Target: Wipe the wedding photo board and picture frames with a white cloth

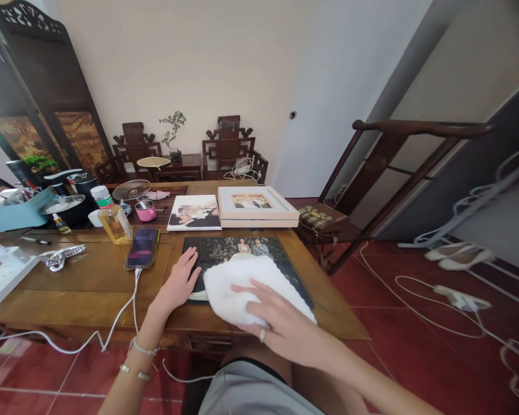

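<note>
We are pressing our right hand [281, 325], fingers spread flat, on the white cloth [237, 282], which is lying under the palm on the dark photo print [225, 251]. Our left hand [179, 282], fingers also stretched out, is resting on the print's edge just beside the cloth.

A soft, fluffy white cloth [246, 285] lies on a glossy dark photo print [237, 253], near the front of a smooth polished wooden table [82, 288].

No writing can be read: the green label [105, 202] on the bottle [113, 223] is too small, the phone screen [142, 248] is blurred
</note>
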The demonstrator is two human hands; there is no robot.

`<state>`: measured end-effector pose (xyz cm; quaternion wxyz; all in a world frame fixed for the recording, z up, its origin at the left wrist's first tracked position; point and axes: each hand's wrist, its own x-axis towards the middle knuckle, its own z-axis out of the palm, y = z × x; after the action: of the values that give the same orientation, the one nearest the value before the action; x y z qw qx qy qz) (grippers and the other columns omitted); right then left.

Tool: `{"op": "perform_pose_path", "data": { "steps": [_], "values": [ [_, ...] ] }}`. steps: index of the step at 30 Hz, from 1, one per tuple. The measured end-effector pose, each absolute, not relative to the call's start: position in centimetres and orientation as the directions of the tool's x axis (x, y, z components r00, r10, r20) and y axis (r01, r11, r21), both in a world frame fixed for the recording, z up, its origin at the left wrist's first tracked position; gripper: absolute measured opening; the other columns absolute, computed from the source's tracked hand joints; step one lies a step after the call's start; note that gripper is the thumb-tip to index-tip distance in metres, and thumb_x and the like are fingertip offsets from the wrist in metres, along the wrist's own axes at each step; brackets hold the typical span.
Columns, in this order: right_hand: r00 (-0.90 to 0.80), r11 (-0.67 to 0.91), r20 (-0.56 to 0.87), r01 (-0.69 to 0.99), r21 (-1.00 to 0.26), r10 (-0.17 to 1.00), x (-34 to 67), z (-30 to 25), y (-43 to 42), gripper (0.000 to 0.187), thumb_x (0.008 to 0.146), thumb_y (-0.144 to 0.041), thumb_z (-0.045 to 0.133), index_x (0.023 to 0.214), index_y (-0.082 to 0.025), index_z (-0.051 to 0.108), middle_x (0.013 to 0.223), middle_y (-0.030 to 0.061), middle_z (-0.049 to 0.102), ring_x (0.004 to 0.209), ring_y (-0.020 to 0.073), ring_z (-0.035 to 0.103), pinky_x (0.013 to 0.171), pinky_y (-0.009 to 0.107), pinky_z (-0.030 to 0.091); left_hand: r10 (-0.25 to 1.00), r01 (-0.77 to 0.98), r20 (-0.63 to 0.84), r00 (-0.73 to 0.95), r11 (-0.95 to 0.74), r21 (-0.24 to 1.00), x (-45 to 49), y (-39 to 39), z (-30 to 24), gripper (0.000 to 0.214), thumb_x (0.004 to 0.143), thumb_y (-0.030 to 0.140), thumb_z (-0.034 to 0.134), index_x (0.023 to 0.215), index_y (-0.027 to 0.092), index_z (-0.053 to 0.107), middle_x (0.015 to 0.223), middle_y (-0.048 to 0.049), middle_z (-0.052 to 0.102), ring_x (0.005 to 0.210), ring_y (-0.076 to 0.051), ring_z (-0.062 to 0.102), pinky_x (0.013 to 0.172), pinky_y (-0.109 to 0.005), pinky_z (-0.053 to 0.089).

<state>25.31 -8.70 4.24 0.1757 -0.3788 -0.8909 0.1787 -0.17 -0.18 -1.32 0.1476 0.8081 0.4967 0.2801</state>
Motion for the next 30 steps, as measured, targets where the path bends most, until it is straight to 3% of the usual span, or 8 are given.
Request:
{"op": "perform_pose_path", "data": {
  "steps": [5,7,10,14,19,22,26,30],
  "values": [
    [-0.621,0.582,0.098,0.652,-0.487,0.778,25.4,5.2,-4.6,0.023,0.091,-0.036,0.048,0.079,-0.021,0.061,0.103,0.0098,0.065,0.112,0.0286,0.053,0.092,0.039,0.041,0.888,0.732,0.296,0.352,-0.458,0.504,-0.2,0.0,-1.4,0.046,0.095,0.033,0.036,0.137,0.014,0.041,0.149,-0.0138,0.033,0.140,-0.024,0.027,0.114,-0.046,0.026],
    [-0.584,0.569,0.138,0.667,-0.481,0.800,24.9,4.8,-1.5,0.026,0.091,-0.038,0.047,0.076,-0.021,0.059,0.087,0.0072,0.065,0.104,0.0281,0.056,0.087,0.037,0.042,0.887,0.734,0.304,0.348,-0.460,0.500,-0.2,0.1,-1.5,0.046,0.095,0.033,0.036,0.136,0.014,0.042,0.149,-0.0139,0.034,0.139,-0.024,0.028,0.114,-0.046,0.026],
    [-0.546,0.565,0.194,0.675,-0.474,0.815,23.4,4.2,3.0,0.029,0.092,-0.040,0.044,0.075,-0.021,0.057,0.080,0.0044,0.063,0.098,0.0263,0.057,0.086,0.034,0.041,0.881,0.727,0.321,0.347,-0.469,0.501,-0.3,0.2,-1.7,0.045,0.096,0.032,0.033,0.136,0.014,0.042,0.148,-0.0135,0.036,0.139,-0.023,0.029,0.113,-0.046,0.027],
    [-0.499,0.555,0.248,0.705,-0.442,0.831,21.4,4.0,5.9,0.027,0.093,-0.036,0.044,0.075,-0.020,0.056,0.082,0.0057,0.063,0.091,0.0252,0.056,0.081,0.032,0.040,0.870,0.712,0.342,0.355,-0.489,0.504,-0.5,0.4,-1.9,0.044,0.096,0.030,0.031,0.135,0.015,0.043,0.148,-0.0130,0.037,0.139,-0.022,0.030,0.113,-0.046,0.027],
    [-0.505,0.576,0.279,0.718,-0.390,0.817,20.5,4.0,2.2,0.023,0.092,-0.030,0.047,0.077,-0.019,0.059,0.083,0.0094,0.065,0.091,0.0257,0.056,0.085,0.036,0.039,0.866,0.693,0.354,0.353,-0.497,0.523,-0.4,0.4,-2.0,0.044,0.095,0.027,0.031,0.134,0.013,0.044,0.147,-0.0146,0.037,0.139,-0.022,0.030,0.114,-0.045,0.027],
    [-0.558,0.627,0.285,0.685,-0.372,0.779,21.1,3.7,-2.6,0.019,0.091,-0.028,0.049,0.082,-0.018,0.061,0.102,0.0130,0.065,0.103,0.0263,0.055,0.096,0.040,0.036,0.870,0.692,0.340,0.358,-0.491,0.529,-0.3,0.2,-1.9,0.044,0.094,0.025,0.031,0.135,0.013,0.044,0.147,-0.0141,0.038,0.139,-0.022,0.030,0.114,-0.044,0.027],
    [-0.644,0.691,0.268,0.604,-0.397,0.717,22.7,3.7,-8.3,0.012,0.089,-0.024,0.051,0.085,-0.020,0.062,0.123,0.0133,0.060,0.126,0.0238,0.044,0.112,0.043,0.019,0.880,0.703,0.319,0.352,-0.474,0.530,-0.2,0.0,-1.7,0.044,0.094,0.024,0.030,0.134,0.012,0.044,0.147,-0.0148,0.037,0.139,-0.023,0.029,0.114,-0.045,0.027],
    [-0.610,0.632,0.212,0.634,-0.446,0.763,25.2,3.6,-9.8,0.014,0.089,-0.026,0.048,0.084,-0.023,0.061,0.128,0.0085,0.058,0.128,0.0246,0.042,0.110,0.044,0.026,0.873,0.693,0.343,0.345,-0.484,0.534,-0.3,0.1,-1.7,0.043,0.094,0.025,0.032,0.134,0.013,0.044,0.147,-0.0143,0.037,0.138,-0.023,0.030,0.114,-0.046,0.027]
  ]
}}
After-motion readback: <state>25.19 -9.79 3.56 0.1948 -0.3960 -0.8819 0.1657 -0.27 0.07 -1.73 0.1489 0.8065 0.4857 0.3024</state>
